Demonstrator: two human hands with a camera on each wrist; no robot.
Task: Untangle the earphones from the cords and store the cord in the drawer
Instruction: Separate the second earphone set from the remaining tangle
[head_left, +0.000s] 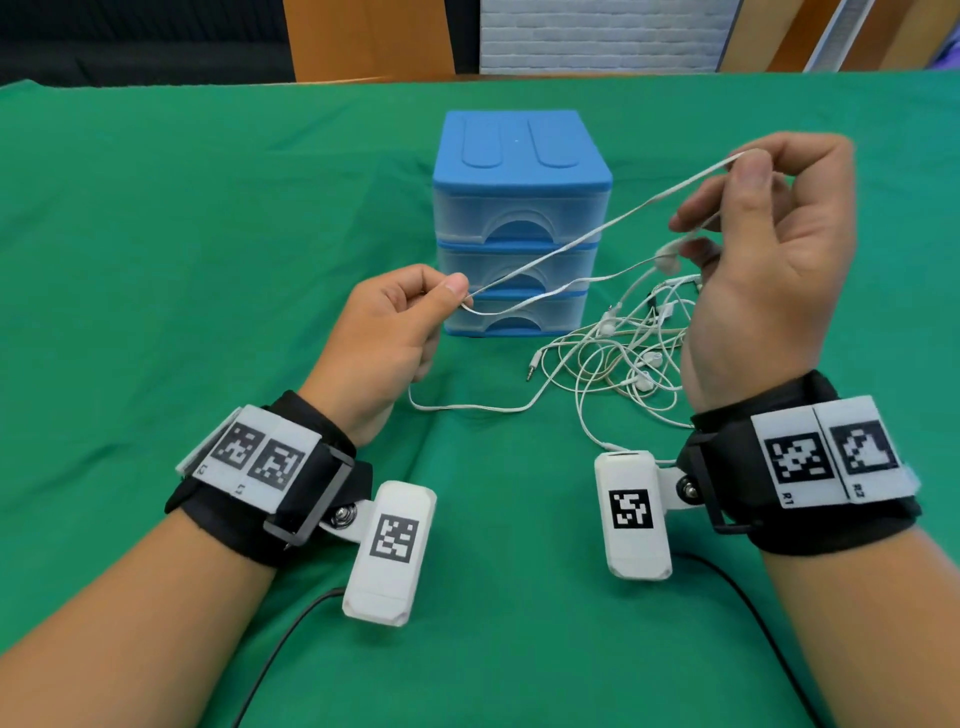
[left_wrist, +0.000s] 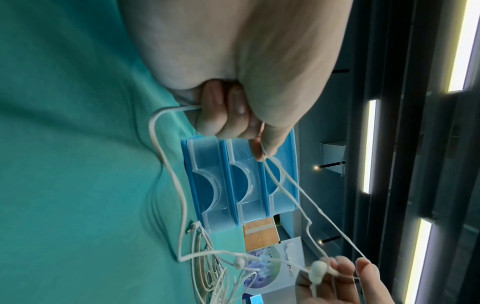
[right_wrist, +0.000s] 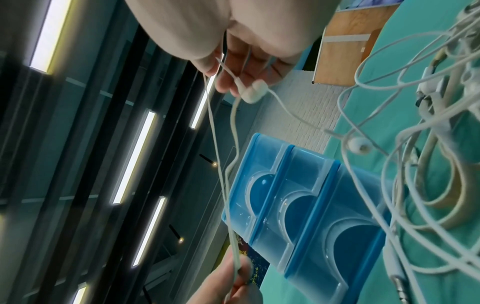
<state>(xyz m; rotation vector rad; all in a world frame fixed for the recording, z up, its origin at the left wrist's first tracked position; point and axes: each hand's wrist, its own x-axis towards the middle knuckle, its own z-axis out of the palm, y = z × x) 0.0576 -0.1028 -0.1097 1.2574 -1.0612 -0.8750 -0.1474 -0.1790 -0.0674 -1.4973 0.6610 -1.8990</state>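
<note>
The wrist bands carry square coded tags; the left band (head_left: 260, 457) reads L1 and L2, the right band (head_left: 826, 457) reads R1 and R2. No other writing can be read.

The left hand (head_left: 384, 338) makes a tight grip: thumb and forefinger pinch a white cord (head_left: 597, 228), the other fingers curled under. The right hand (head_left: 769, 249) is raised higher, its grip closed on the same cord at the thumb and forefinger, with an earbud (head_left: 667, 260) hanging just below its fingertips. The cord runs taut between the two hands, crossing in front of the blue drawer unit (head_left: 519, 171), whose three drawers are all closed. The tangled pile of earphones and cords (head_left: 618, 358) lies on the green surface (head_left: 208, 234) just right of the drawer unit, below the right hand.
</note>
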